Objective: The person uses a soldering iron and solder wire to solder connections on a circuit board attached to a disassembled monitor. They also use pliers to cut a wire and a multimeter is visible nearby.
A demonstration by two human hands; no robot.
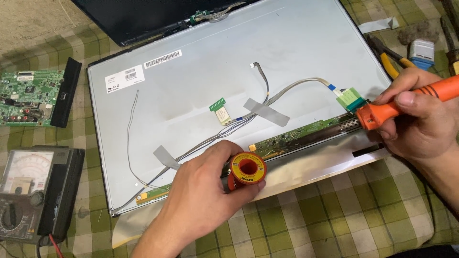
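**Soldering iron and solder spool held over an opened display panel**

A red spool of solder wire (pixel 247 169) is held in the left hand (pixel 205 196), with the grip closed around its sides so that the spool's round face and centre hole are turned toward the camera. The spool is kept at the near edge of the display panel (pixel 191 95), just beside the narrow green circuit strip (pixel 296 134) that runs along that edge.

An orange-handled soldering iron (pixel 401 105) is pinched in the right hand (pixel 416 119), thumb on top and fingers wrapped beneath. Its metal barrel is pointed left and down toward the right end of the circuit strip; whether the tip touches the board cannot be told.

The panel is laid back-side up on a green checked cloth (pixel 344 210). Grey cables are routed across its metal back and fixed with pieces of grey tape (pixel 267 112); a flat ribbon cable (pixel 306 83) is led to a green connector tab (pixel 351 98) close to the iron.

At the far left a green circuit board (pixel 26 98) is seen, and at the near left an analogue multimeter (pixel 28 191). At the far right, yellow-handled pliers (pixel 389 59) are lying on the cloth.
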